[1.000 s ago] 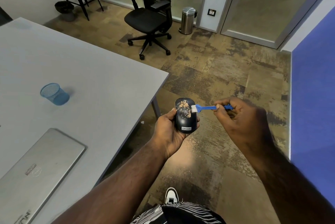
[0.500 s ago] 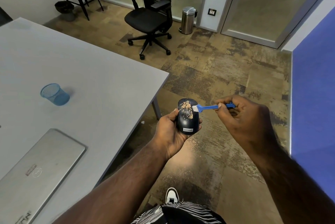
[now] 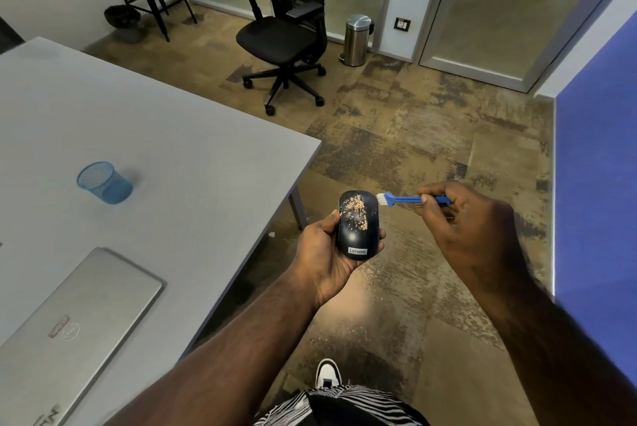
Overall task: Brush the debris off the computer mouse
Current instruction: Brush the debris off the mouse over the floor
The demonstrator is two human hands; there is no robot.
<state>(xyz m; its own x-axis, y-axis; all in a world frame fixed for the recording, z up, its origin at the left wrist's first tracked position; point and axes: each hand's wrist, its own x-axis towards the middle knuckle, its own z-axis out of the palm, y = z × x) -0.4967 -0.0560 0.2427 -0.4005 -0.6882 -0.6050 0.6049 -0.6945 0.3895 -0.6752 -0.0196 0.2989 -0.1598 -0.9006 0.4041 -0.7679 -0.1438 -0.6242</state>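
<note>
Currently the computer mouse (image 3: 358,224) is being held off the bench (image 3: 155,136), out over the carpeted floor (image 3: 431,136) past the bench's right edge, low and centre in the head view. It is being cradled by the left hand (image 3: 324,253), with the thumb pressed along its 9 o'clock side and fingertips showing at its 3 o'clock side. Its "Lenovo" label is being shown at the 6 o'clock end. Tan debris (image 3: 355,213) is being carried on its upper half, thickest towards 12 o'clock around the scroll wheel.

A small blue brush (image 3: 408,199) is being pinched by the right hand (image 3: 472,229), thumb and curled fingers closed round the handle. The brush is being held roughly level, its white bristles pointed towards 9 o'clock and set at the mouse's 1 o'clock corner, touching or just beside the edge; which of the two cannot be told.

Pale specks are being shown scattered on the floor below the hands. On the bench, a blue mesh cup (image 3: 103,182) is lying at 9 o'clock from the mouse, well apart, and a closed silver laptop (image 3: 65,332) at 8 o'clock. A black office chair (image 3: 286,33) and a steel bin (image 3: 356,39) are standing towards 12 o'clock.
</note>
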